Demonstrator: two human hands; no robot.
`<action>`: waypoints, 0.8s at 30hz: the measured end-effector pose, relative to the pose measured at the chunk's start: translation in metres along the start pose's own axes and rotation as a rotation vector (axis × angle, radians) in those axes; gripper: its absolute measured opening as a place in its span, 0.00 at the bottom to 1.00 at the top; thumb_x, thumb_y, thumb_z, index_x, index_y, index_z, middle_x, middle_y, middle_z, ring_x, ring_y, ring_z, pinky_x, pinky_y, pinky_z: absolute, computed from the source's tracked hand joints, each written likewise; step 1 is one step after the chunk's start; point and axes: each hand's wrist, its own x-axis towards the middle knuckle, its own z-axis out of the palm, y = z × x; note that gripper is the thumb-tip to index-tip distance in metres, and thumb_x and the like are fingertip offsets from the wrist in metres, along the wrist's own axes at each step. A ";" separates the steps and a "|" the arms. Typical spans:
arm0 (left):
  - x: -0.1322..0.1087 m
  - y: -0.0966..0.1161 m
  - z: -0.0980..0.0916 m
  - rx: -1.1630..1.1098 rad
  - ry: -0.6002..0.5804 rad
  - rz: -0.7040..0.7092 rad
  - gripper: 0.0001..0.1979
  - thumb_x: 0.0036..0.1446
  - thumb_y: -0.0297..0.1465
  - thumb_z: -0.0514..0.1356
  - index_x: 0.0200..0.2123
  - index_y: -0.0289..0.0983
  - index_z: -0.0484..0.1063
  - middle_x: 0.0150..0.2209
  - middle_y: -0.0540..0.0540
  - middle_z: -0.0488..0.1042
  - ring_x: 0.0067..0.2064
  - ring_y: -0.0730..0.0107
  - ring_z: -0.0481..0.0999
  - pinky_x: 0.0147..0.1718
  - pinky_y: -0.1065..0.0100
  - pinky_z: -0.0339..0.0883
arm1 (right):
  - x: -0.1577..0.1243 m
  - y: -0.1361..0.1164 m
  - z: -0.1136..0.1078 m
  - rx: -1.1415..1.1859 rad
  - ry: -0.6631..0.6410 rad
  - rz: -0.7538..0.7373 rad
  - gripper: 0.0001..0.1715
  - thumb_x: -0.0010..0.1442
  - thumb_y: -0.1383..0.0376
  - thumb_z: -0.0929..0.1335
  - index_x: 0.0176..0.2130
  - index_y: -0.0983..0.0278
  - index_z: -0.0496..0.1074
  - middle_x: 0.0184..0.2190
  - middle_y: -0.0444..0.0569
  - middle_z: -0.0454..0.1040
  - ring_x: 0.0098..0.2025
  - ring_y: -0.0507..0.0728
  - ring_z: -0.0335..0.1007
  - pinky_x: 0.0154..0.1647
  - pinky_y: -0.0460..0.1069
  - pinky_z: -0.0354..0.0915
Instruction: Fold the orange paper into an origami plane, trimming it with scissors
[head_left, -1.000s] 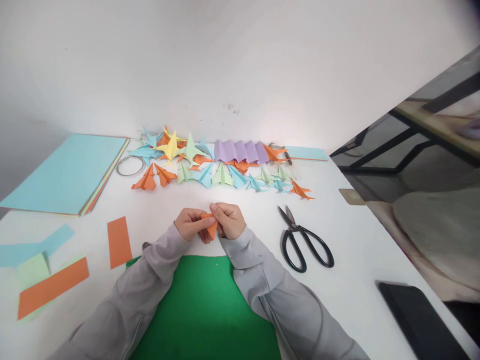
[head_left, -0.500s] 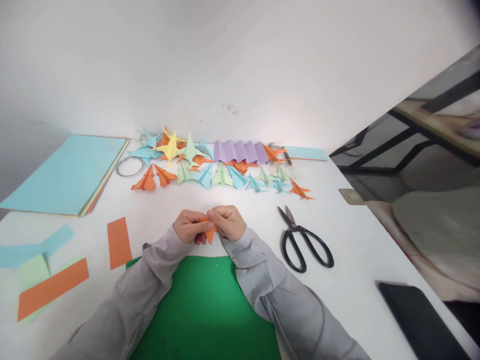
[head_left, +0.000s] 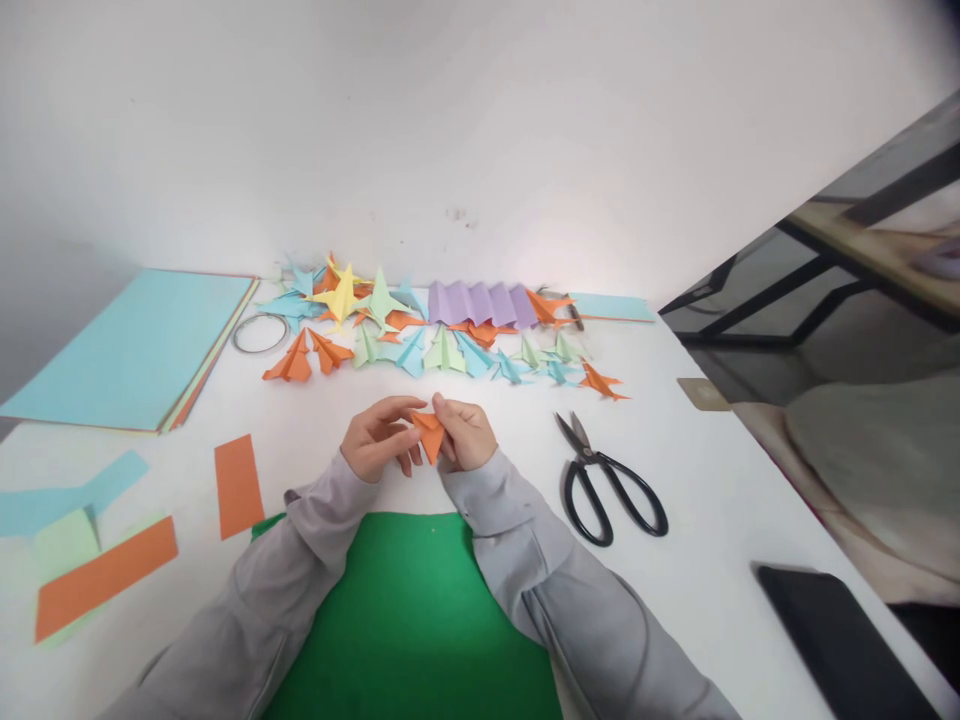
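Note:
A small folded orange paper piece [head_left: 430, 434] is pinched between both of my hands above the white table [head_left: 712, 470]. My left hand [head_left: 375, 440] grips its left side with thumb and fingertips. My right hand [head_left: 466, 435] holds its right side, fingers curled. Both arms wear grey sleeves. A green sheet [head_left: 409, 620] lies on the table just below my wrists.
Black scissors [head_left: 609, 482] lie right of my hands. Several folded paper shapes [head_left: 420, 335] and a purple pleated paper [head_left: 481, 302] line the back. A stack of coloured sheets [head_left: 139, 345] sits far left, with orange strips [head_left: 238, 485] and blue scraps [head_left: 67, 495] nearby. A black phone [head_left: 840, 640] lies near right.
My hands have risen slightly and turned the orange piece, so more of its flat face shows. My left fingers have spread a little.

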 end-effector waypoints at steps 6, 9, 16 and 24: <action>0.001 0.001 0.003 0.101 0.136 0.002 0.13 0.43 0.38 0.65 0.26 0.32 0.73 0.15 0.52 0.70 0.14 0.78 0.66 0.12 0.75 0.61 | -0.003 0.003 0.001 -0.037 -0.057 -0.011 0.33 0.48 0.40 0.63 0.11 0.63 0.61 0.04 0.40 0.57 0.09 0.46 0.49 0.12 0.45 0.42; 0.002 0.002 0.001 0.108 0.181 -0.019 0.14 0.43 0.39 0.64 0.24 0.33 0.73 0.15 0.52 0.69 0.14 0.78 0.66 0.12 0.74 0.61 | -0.002 0.004 0.000 -0.042 -0.114 0.007 0.30 0.47 0.44 0.67 0.12 0.64 0.62 0.05 0.40 0.58 0.08 0.45 0.47 0.11 0.45 0.41; 0.003 0.001 -0.005 -0.091 0.000 -0.088 0.22 0.45 0.38 0.64 0.42 0.30 0.71 0.16 0.50 0.71 0.18 0.70 0.72 0.15 0.71 0.66 | 0.002 0.005 -0.002 0.071 -0.002 0.065 0.24 0.49 0.51 0.67 0.14 0.65 0.64 0.05 0.40 0.60 0.08 0.46 0.48 0.09 0.44 0.40; 0.003 -0.001 -0.005 -0.102 0.011 -0.046 0.20 0.44 0.36 0.64 0.41 0.31 0.72 0.18 0.50 0.71 0.18 0.69 0.72 0.14 0.70 0.66 | 0.002 0.004 -0.002 0.099 0.014 0.077 0.22 0.49 0.52 0.66 0.15 0.65 0.65 0.05 0.41 0.60 0.08 0.46 0.48 0.09 0.44 0.40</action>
